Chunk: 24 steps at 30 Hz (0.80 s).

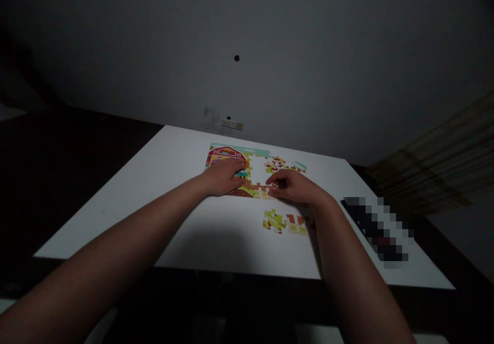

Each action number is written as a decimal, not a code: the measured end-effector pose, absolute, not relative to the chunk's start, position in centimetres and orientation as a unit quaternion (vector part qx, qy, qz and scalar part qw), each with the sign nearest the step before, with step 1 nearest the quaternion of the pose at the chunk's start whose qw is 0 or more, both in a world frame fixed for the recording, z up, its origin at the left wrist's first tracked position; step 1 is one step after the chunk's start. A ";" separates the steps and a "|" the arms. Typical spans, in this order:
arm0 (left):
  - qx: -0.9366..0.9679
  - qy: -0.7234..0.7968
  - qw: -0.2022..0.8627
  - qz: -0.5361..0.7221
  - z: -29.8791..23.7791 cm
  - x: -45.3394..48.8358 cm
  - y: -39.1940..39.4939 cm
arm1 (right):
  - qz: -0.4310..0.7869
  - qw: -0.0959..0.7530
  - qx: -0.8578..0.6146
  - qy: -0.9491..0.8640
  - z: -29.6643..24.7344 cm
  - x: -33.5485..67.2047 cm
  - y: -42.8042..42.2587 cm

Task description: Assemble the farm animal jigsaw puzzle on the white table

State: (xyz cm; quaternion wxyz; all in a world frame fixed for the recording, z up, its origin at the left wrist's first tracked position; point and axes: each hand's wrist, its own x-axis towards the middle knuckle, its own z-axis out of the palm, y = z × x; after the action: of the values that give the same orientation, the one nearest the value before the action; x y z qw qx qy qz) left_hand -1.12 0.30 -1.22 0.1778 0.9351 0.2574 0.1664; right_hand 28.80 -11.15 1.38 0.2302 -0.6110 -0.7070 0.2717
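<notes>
A colourful, partly joined jigsaw puzzle (226, 154) with a red barn lies on the white table (154, 194). A white gap shows in its middle. My left hand (224, 175) lies flat on the puzzle's left part, fingers stretched over the pieces. My right hand (292, 185) rests at the puzzle's lower right edge with fingers curled down on the pieces; whether it pinches one is hidden. Loose puzzle pieces (284, 222), green and orange, lie on the table just in front of my right wrist.
A blurred dark object (380, 228) lies on the table's right side. A grey wall with a small socket plate (232, 124) rises behind the table. A striped fabric (436, 169) lies to the right. The floor around is dark.
</notes>
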 end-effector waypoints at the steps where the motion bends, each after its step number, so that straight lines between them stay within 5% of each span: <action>1: 0.936 0.257 0.176 0.164 -1.2 -1.1 0.3 | 0.273 0.229 -0.611 -0.707 1.4 28.8 -11.2; 24: 0.934 0.250 0.184 0.178 -0.6 -0.7 -0.3 | 0.293 0.230 -0.614 -0.696 0.7 28.1 -10.8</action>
State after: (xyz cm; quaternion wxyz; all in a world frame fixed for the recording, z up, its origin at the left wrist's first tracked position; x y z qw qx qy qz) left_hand -0.73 -0.25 -0.62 0.1844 0.9336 0.2505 0.1777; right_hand 28.10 -10.85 0.69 0.2299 -0.6137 -0.6962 0.2929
